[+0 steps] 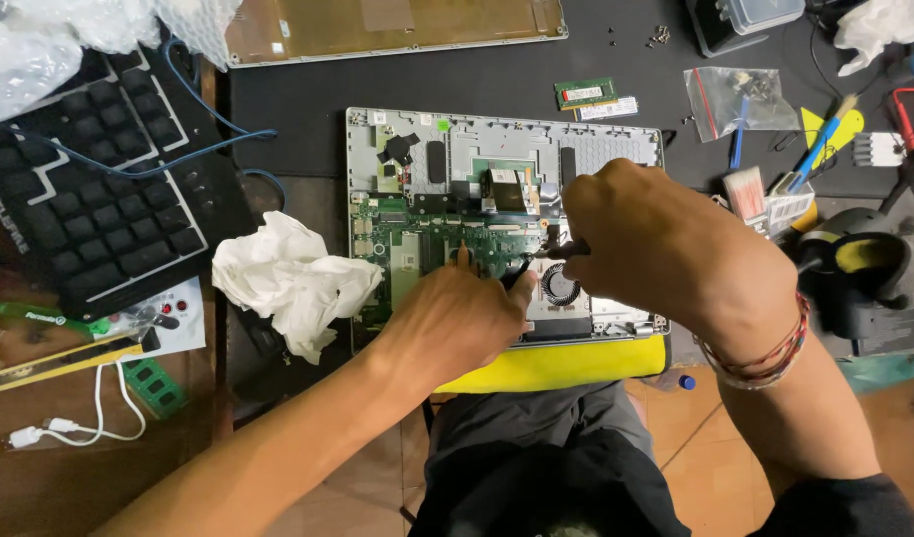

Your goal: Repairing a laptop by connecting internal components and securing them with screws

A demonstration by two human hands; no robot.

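Hidden: lower middle of green circuit board [417,244] under left hand [447,323] | tip of dark tool [561,251] lost inside right hand [656,249], kind unclear | fan [559,283] half covered below right hand | keyboard [89,199] far left of left hand, cut by edge | screws [661,36] above right hand too small to count

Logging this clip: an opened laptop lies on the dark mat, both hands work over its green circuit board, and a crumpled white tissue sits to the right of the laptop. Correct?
Not quite: the head view shows the crumpled white tissue to the left of the opened laptop, not the right. Both the left hand and right hand do work over the green circuit board.
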